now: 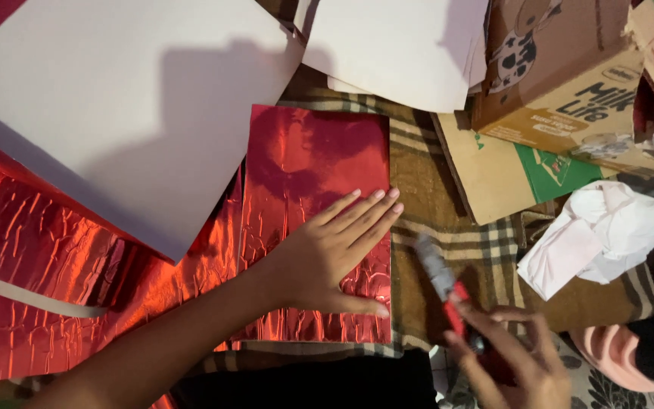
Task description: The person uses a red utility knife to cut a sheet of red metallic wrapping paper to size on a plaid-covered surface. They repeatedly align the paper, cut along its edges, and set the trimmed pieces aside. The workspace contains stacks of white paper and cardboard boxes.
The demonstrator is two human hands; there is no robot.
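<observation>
Right at the bottom, closest to me, my right hand (512,356) is curled around a red cutter knife (448,291). Its grey blade sticks out and points up and a bit to the left. The knife looks blurry, so I cannot tell more about it. It sits just to the right of the shiny red piece and does not touch it.

My left hand (334,250) lies flat and open, with the fingers close together, pressing on a red foil rectangle (312,167). My fingertips reach its right edge. My thumb points toward the lower right corner. The foil is wrinkly at the bottom and smoother at the top.

That rectangle lies on a brown checked blanket (425,204). To its left is a bigger sheet of crinkled red foil (32,250), with a thin white strip (32,297) lying on it. A big white sheet (115,98) covers the top of that foil, and its corner comes near the rectangle. Another white sheet (395,45) lies at the top in the middle.

On the right I see a brown cardboard box (562,83) with flat cardboard (493,174) under it, part of it green. Near my right hand is a crumpled white cloth (599,231), and a pink thing (607,352) peeks out in the lower right corner.
</observation>
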